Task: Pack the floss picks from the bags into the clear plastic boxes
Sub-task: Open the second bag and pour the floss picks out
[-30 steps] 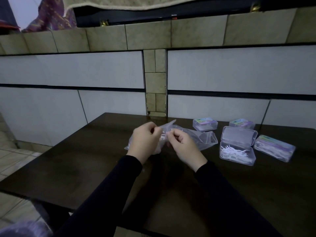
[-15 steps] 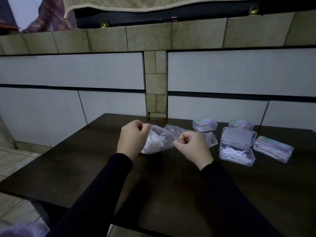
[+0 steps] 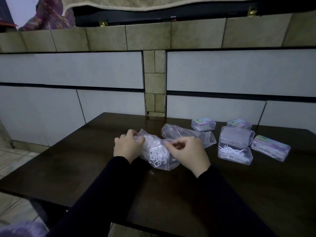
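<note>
Nearest the camera, two dark sleeves (image 3: 109, 190) reached over the dark wooden table (image 3: 239, 194), where the left hand (image 3: 127, 147) gripped one end of a clear bag of floss picks (image 3: 156, 153) with curled fingers and the right hand (image 3: 188, 152) pinched the bag's other edge between thumb and fingertips, the bag resting on the tabletop between them. Just beyond lay a second, crumpled clear bag (image 3: 186, 135), and to its right an open clear box (image 3: 235, 148) held loose white picks, its lid raised. Farther back and to the right sat three closed boxes (image 3: 203, 124) with coloured labels, before the tiled wall (image 3: 153, 74).
</note>
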Motion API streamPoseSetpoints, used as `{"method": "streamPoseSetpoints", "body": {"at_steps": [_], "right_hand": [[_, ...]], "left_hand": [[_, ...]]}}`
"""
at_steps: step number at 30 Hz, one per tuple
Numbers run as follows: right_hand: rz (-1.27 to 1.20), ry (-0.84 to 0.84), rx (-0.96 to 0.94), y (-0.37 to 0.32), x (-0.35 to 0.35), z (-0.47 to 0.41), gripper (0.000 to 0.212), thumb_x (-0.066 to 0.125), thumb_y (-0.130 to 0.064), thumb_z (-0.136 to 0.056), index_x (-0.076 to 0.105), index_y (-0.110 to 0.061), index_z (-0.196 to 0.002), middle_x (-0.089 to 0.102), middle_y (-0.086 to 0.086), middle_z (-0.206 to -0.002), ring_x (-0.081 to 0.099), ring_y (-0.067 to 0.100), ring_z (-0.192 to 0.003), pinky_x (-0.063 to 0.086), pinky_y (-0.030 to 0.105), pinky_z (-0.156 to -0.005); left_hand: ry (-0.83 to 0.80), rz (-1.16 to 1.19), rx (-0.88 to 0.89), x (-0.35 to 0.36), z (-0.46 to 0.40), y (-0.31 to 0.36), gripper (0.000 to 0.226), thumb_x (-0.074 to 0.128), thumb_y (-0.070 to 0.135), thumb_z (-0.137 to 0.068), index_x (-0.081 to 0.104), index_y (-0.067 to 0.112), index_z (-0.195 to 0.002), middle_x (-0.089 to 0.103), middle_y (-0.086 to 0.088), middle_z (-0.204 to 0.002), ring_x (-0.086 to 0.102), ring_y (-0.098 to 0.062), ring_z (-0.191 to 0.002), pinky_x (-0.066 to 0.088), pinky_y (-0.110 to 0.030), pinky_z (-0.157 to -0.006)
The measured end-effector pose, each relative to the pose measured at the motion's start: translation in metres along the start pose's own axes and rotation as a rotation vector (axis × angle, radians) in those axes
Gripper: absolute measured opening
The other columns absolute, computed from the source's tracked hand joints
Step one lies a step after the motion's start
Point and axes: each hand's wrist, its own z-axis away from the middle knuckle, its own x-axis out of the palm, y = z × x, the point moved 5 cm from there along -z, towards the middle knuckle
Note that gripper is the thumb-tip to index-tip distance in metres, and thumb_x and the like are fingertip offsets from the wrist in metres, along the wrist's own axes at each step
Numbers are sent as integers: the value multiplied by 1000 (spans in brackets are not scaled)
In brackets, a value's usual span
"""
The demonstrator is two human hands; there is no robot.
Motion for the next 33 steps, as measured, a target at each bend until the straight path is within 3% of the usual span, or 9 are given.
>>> {"method": "streamPoseSetpoints", "body": {"at_steps": [2, 4, 8, 11, 17, 20, 24, 33], "right_hand": [[-33, 6, 38, 3, -3, 2, 8, 66, -26, -88, 69, -21, -83, 67, -9, -76, 62, -1, -72, 44, 10, -61], [-68, 52, 76, 8, -12, 6, 11, 63, -18, -88, 69, -17, -79, 66, -5, -76, 61, 2, -72, 44, 12, -62], [-99, 202, 159, 23, -34, 12, 18, 60, -15, -89, 66, -14, -72, 64, -2, -70, 57, 5, -65, 41, 19, -59], [-52, 229, 223, 36, -38, 15, 20, 58, -16, -91, 67, -12, -75, 63, 0, -70, 55, 5, -63, 38, 16, -54], [39, 222, 297, 52, -34, 4, 19, 52, -18, -96, 65, -9, -86, 63, 5, -88, 54, 9, -71, 36, 15, -55], [88, 186, 317, 59, -28, -7, 19, 52, -19, -94, 67, -9, -89, 63, 7, -98, 57, 14, -80, 39, 20, -64], [84, 126, 327, 60, -25, -15, 16, 49, -19, -97, 62, -13, -89, 62, 3, -91, 49, 5, -69, 32, 14, -53], [-64, 151, 351, 62, -28, -11, 18, 53, -21, -96, 69, -13, -97, 65, 2, -94, 56, 11, -81, 38, 21, -61]], "left_hand": [[-12, 52, -34, 0, 2, 2, 55, 47, 47, -89, 42, 18, -136, 57, -7, -125, 47, -27, -117, 40, -36, -90], [8, 26, -59, -5, 5, 6, 62, 48, 55, -88, 45, 14, -135, 60, -7, -121, 53, -26, -113, 45, -37, -91], [-115, -30, -117, 1, 9, 7, 59, 39, 64, -90, 64, 11, -92, 61, -1, -80, 57, -13, -73, 40, -29, -62], [-165, -86, -76, 11, 12, 10, 60, 41, 61, -90, 67, 8, -101, 65, -3, -84, 61, -16, -77, 41, -29, -63], [-76, -13, -7, 9, 21, 24, 43, 41, 41, -96, 63, 13, -121, 65, -6, -105, 60, -21, -96, 47, -33, -87], [-60, 16, -6, 8, 23, 28, 41, 38, 37, -98, 63, 14, -120, 63, -6, -104, 55, -19, -89, 42, -31, -82], [-1, 44, 21, 5, 24, 35, 39, 35, 35, -98, 63, 20, -122, 65, -6, -114, 57, -21, -98, 40, -31, -82], [90, 135, 116, -6, 19, 42, 34, 45, 43, -95, 68, 24, -112, 68, 6, -98, 59, -11, -82, 48, -29, -73]]}}
